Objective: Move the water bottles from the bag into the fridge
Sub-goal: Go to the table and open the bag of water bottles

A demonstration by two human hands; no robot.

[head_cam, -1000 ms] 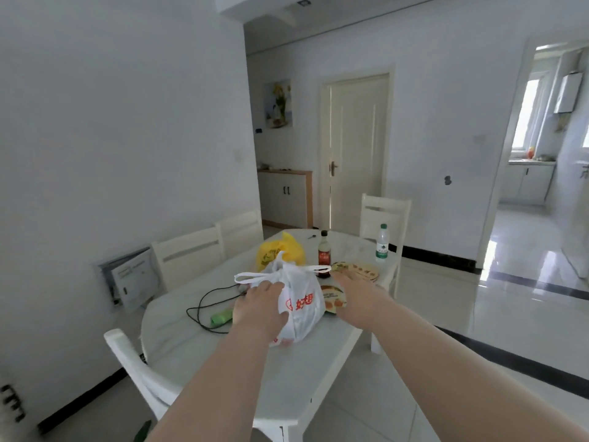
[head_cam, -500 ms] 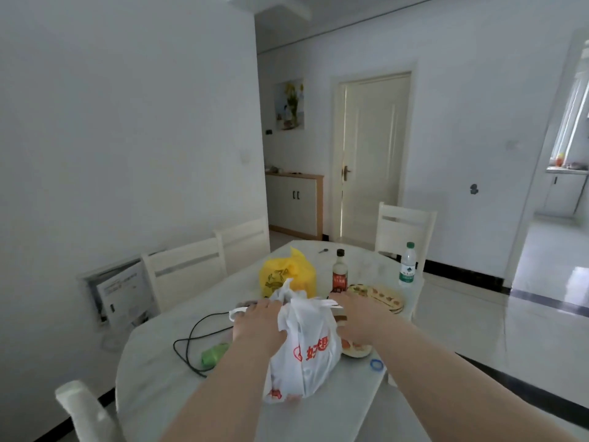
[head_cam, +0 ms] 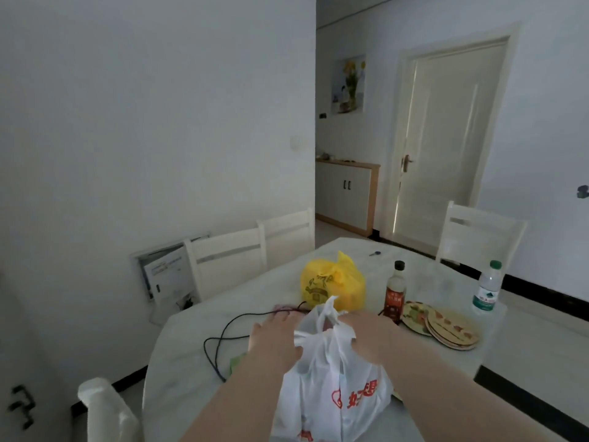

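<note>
A white plastic bag (head_cam: 334, 393) with red print stands on the near part of the white table (head_cam: 197, 362). My left hand (head_cam: 274, 339) holds the bag's top from the left side and my right hand (head_cam: 373, 336) holds it from the right, with the handles bunched between them. What the bag holds is hidden. A clear water bottle (head_cam: 487, 287) with a green cap stands upright at the table's far right edge. No fridge is in view.
A yellow bag (head_cam: 331, 282), a dark sauce bottle (head_cam: 394, 293), round woven mats (head_cam: 446, 327) and a black cable (head_cam: 223, 339) lie on the table. White chairs (head_cam: 229, 256) stand around it. A closed door (head_cam: 446, 141) and a low cabinet (head_cam: 345, 193) are behind.
I have come closer to the table and the view has turned left. Both hands have closed in on the top of the white bag, which now stands taller and nearer.
</note>
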